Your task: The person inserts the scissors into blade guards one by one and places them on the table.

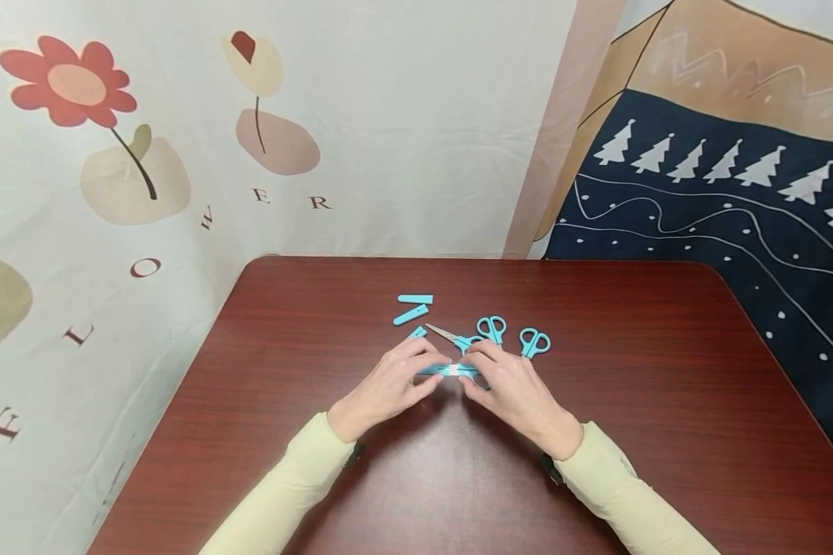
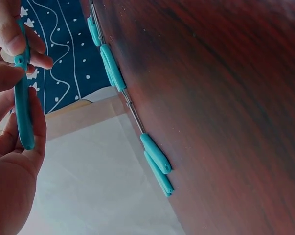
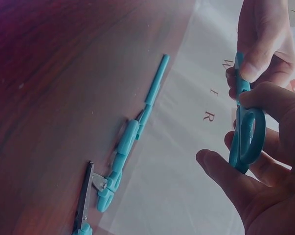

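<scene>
Both hands meet over the table around one pair of teal-handled scissors. My left hand pinches the teal blade cover between thumb and fingers. With its thumb and fingertips, my right hand grips the scissors at the handle end. Cover and handles lie in one line, the blades hidden inside the cover. A whitish patch shows between the two hands in the head view. The right wrist view has the looped handle below the right thumb, and the left hand above it.
Two loose teal covers lie at the back, with another cover partly behind the left hand. Scissors with bare blades point left. Two more pairs, one upper and one at right, lie beyond the right hand on the brown table.
</scene>
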